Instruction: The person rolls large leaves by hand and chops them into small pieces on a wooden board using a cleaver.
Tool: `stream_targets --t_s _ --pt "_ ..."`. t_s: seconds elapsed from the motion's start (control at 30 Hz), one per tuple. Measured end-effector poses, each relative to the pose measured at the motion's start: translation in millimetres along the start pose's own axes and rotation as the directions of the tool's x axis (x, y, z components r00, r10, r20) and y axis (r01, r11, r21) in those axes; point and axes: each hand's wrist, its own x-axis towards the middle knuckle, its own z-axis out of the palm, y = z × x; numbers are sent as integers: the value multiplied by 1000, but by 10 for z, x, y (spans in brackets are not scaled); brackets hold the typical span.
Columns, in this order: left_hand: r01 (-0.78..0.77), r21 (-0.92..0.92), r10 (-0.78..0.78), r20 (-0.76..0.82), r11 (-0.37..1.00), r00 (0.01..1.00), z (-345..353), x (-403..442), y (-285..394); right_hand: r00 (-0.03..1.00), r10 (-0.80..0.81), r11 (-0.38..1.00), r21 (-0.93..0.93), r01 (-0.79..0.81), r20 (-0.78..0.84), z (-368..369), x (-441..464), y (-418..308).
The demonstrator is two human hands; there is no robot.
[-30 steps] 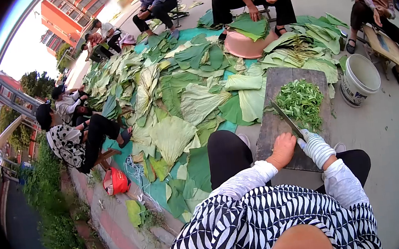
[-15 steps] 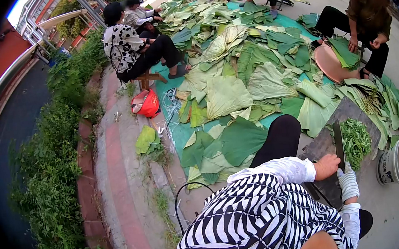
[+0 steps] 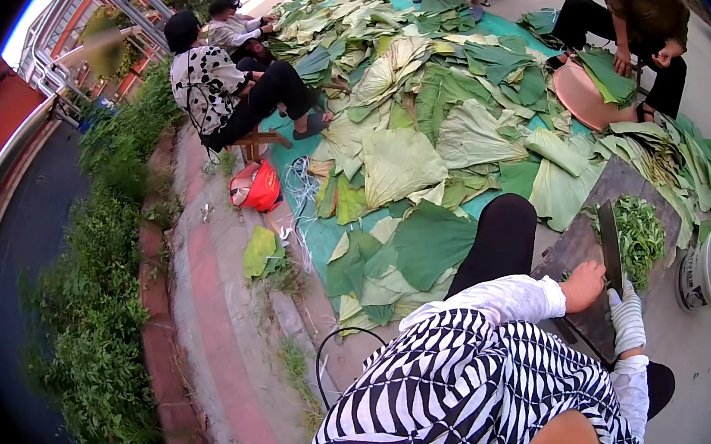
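Note:
A dark wooden board [image 3: 569, 257] lies low in front of me at the right, with a heap of chopped leafy greens [image 3: 640, 237] on it. Across the board stands the broad dark blade of a cleaver [image 3: 610, 245], just left of the heap. My right hand [image 3: 627, 323], in a whitish glove, is closed at the cleaver's near end; the handle is mostly hidden in it. Bare, my left hand [image 3: 584, 286] rests curled close beside the blade on its left. A little uncut green shows at that hand's edge; the rest is hidden under the fingers.
Large lotus leaves [image 3: 406, 169] cover a green sheet ahead. A white bucket [image 3: 707, 272] stands right of the board. Several people sit around the leaves, one by a pink basin [image 3: 582, 94]. A red bag [image 3: 255, 187] and white cords [image 3: 302, 184] lie left.
The whole view has shifted slightly. The cleaver and both my hands sit a little further right over the board, and my left fingers have moved slightly along the blade.

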Motion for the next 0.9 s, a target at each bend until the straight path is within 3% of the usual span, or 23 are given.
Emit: stream_targets --t_s 0.07,0.1,0.13,0.2,0.23,0.27,0.33,0.43,0.6,0.67,0.73,0.77,0.9 --pt "96 -45 -88 151 994 985 -262 82 25 986 -148 988 -53 144 -71 -13 -17 136" --pt "131 -34 -124 158 991 980 -239 92 -47 950 -269 956 -163 244 -160 76 240 651" --pt "154 -42 -144 186 987 972 -153 93 -70 968 -220 976 -40 216 -125 36 151 512" --pt "171 -56 -159 179 984 971 -279 129 -85 935 -322 941 -159 300 -145 -47 -55 264" --pt "167 -95 -148 180 981 973 -294 137 -126 984 -125 981 -165 104 -125 -190 -327 -239" --pt "147 -128 -127 151 981 980 -311 138 -139 937 -287 922 -324 213 -199 -229 -383 -234" --pt "121 -150 -99 150 981 984 -358 165 -131 936 -291 939 -246 241 -196 -339 -466 -292" --pt "169 -172 -138 179 970 974 -353 178 -167 979 -154 969 -212 123 -134 -429 -495 -373" --pt "259 -186 -217 220 948 951 -400 201 -125 969 -231 947 -250 204 -84 -388 -423 -294" --pt "272 -149 -230 253 951 940 -450 221 -100 990 -138 971 -196 135 -4 -393 -416 -350" --pt "236 -132 -197 256 963 946 -530 234 -45 984 -177 965 -197 172 -8 -368 -419 -325" --pt "242 -91 -206 295 966 933 -551 242 -15 956 -290 942 -190 277 -46 -319 -432 -242" --pt "232 -5 -220 299 973 929 -462 203 -67 985 -171 980 -107 171 11 -337 -527 -297"
